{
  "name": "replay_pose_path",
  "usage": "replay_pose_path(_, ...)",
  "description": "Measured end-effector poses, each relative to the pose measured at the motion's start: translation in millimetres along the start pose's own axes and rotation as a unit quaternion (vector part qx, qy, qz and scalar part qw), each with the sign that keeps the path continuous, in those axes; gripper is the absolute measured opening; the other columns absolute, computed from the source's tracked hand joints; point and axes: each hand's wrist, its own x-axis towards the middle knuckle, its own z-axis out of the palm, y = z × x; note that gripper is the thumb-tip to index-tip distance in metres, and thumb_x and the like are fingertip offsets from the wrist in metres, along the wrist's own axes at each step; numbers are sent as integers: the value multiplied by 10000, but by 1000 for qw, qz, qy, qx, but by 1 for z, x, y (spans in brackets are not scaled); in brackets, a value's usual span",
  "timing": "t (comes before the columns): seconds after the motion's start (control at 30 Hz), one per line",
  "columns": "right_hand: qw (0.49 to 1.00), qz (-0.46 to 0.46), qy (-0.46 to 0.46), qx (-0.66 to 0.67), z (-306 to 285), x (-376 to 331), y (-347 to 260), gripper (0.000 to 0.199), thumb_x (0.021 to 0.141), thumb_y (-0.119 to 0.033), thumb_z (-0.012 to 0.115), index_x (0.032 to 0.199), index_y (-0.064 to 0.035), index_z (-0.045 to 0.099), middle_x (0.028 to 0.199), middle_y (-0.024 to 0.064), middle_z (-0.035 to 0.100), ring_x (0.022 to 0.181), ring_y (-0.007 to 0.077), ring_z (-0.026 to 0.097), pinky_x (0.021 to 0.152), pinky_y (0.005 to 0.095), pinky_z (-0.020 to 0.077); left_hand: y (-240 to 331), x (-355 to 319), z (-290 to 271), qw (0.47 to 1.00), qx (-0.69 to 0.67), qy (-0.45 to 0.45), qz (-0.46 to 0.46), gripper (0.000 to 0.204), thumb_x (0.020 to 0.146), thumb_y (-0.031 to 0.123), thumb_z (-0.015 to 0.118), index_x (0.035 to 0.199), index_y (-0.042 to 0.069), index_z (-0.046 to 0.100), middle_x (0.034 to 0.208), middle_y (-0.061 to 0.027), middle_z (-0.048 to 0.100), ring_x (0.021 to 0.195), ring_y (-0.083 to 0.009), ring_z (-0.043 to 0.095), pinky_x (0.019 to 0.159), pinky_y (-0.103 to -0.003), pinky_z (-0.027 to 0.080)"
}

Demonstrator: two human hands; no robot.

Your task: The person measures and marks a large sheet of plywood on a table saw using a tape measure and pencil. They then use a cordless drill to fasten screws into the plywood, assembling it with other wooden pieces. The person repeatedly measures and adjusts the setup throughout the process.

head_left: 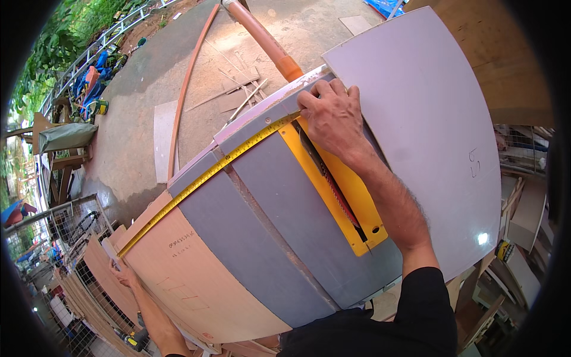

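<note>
A yellow tape measure blade [223, 160] lies stretched along the far edge of a grey table saw top [202, 229] and a pale wooden board [178, 262]. My right hand [334, 116] is closed over the tape's right end, above the yellow insert plate [297, 166]; its palm hides what lies under it. Just below that hand, a red saw blade [339, 199] shows in the insert's slot. My left hand [124, 273] is at the board's left edge, fingers bent close to the tape's other end. What they grip is partly hidden.
A large pale panel [428, 137] extends right of the saw. Behind it, an orange-brown pipe [267, 41] meets the saw's far side, and wood offcuts [241, 92] lie on the concrete floor. At lower left are a cordless drill [135, 338] and stacked boards [98, 297].
</note>
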Motion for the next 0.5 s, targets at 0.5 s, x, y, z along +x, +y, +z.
replay_pose_path(0.5, 1000, -6, 3, -12, 3, 0, 1, 37, 977, -186, 775, 993, -194, 743, 1048, -3, 665, 1067, 211, 585, 931, 449, 386, 2, 1, -1, 1000, -8, -4, 1, 562, 1086, 554, 627, 1526, 205, 615, 1435, -123, 715, 1301, -352, 674, 1060, -486, 518)
